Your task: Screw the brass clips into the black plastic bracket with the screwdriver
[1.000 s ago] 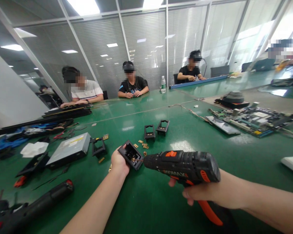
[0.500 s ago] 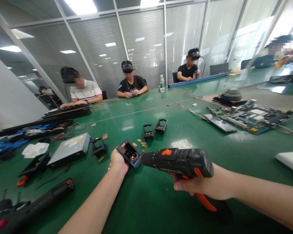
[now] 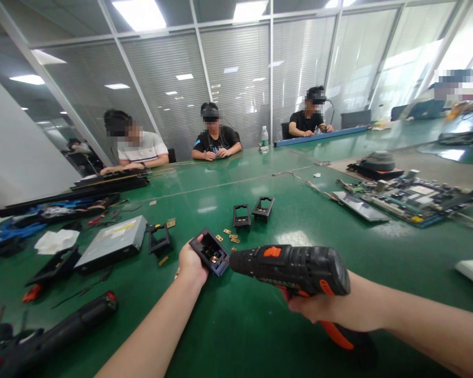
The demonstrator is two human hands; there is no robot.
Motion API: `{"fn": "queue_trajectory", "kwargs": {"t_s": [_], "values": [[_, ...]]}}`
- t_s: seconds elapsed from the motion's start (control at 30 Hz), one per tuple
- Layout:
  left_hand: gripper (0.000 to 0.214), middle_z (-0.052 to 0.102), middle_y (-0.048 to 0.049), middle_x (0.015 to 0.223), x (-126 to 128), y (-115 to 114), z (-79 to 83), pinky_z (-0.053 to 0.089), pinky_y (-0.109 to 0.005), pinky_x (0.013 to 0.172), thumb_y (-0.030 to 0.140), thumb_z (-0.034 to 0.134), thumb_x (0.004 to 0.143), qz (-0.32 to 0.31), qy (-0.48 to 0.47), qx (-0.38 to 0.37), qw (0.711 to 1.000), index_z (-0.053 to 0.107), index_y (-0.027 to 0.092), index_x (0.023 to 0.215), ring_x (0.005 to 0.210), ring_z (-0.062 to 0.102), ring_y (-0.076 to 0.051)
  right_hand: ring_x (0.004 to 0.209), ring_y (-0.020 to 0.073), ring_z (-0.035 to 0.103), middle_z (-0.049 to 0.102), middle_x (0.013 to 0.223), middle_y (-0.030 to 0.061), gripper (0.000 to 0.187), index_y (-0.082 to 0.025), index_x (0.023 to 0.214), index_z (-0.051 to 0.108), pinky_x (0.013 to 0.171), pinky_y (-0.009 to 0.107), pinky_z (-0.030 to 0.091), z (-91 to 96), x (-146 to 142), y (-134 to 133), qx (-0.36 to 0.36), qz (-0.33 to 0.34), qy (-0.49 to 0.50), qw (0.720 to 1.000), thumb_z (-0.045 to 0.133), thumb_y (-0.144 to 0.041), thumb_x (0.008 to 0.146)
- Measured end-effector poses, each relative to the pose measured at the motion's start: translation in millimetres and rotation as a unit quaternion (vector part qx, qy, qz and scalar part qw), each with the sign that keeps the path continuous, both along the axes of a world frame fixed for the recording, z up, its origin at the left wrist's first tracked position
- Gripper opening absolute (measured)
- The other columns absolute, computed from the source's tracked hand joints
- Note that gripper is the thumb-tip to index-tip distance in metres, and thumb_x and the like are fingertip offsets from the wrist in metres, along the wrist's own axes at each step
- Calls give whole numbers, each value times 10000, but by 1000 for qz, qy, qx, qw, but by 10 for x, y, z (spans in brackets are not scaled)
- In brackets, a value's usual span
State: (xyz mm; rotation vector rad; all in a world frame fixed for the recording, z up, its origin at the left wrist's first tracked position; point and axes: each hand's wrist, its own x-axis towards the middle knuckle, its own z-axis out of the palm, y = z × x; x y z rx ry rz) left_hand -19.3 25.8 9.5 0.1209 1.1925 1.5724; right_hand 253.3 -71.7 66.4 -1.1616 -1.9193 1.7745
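Observation:
My left hand (image 3: 192,266) grips a black plastic frame (image 3: 205,242), tilted with its hollow side toward me. Inside its lower end a small brass-coloured piece (image 3: 215,259) shows. My right hand (image 3: 319,304) is wrapped round the handle of a black and orange cordless drill (image 3: 291,269). The drill's thin bit reaches left into the frame, at the brass piece; whether it touches a screw is too small to tell. Just beyond the frame lie several small brass plates (image 3: 234,239). Two more black frames (image 3: 242,216) stand farther back on the green table.
To the left are another black frame (image 3: 160,239), a silver disc drive (image 3: 112,244) and a second power tool (image 3: 59,331). A circuit board (image 3: 421,197) lies at the right. Several people sit across the table, near a water bottle (image 3: 264,140).
The whole view has shifted slightly, with things appearing a little lower. My left hand still holds the frame, and the drill bit stays inside it.

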Motion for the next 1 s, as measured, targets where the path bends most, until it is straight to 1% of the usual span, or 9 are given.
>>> {"fn": "queue_trajectory", "kwargs": {"t_s": [0.13,0.23,0.4,0.5,0.67,0.87,1.0], "values": [[94,660,-71,662,-4,-13,7,559,-383,570,192,563,795,-19,39,-12,999,615,182,717,593,652,-251,652,110,523,540,750,0,233,-159,940,567,621,210,462,-96,52,11,-19,0,-16,1000,639,-190,721],[99,665,-84,666,-11,-11,4,559,-388,575,191,560,795,-17,44,-13,999,619,170,717,594,651,-254,663,111,510,541,762,6,237,-153,970,579,618,214,457,-117,56,11,-28,-10,-23,999,653,-222,755],[87,661,-75,673,-15,-7,6,560,-389,590,197,567,798,-17,29,-14,999,627,178,739,603,653,-255,671,104,478,524,776,9,253,-144,965,573,614,214,441,-37,20,5,-26,-9,-30,999,653,-284,769],[68,649,-59,661,-14,-6,11,560,-388,587,203,579,796,-14,18,-18,1000,626,190,749,585,644,-249,660,104,478,518,765,10,227,-145,930,566,616,214,441,5,13,5,-23,0,-24,999,634,-268,752],[69,637,-47,641,-6,-1,22,554,-374,564,192,581,791,-7,5,-15,1000,621,187,734,557,630,-237,665,112,498,539,753,10,240,-153,942,571,623,207,452,17,11,0,-15,2,-29,999,636,-263,739],[71,642,-40,646,8,-3,26,541,-331,548,178,589,784,6,5,-9,1000,621,173,721,538,620,-207,629,99,459,527,718,1,202,-138,870,581,580,197,425,32,-33,-39,3,-20,-17,1000,592,-283,729],[72,637,-40,630,11,-7,22,544,-339,547,180,584,778,4,7,-11,1000,622,176,717,537,622,-214,644,105,494,555,733,6,186,-139,887,605,593,196,452,41,-30,-48,26,-17,-18,999,607,-262,748]]}}
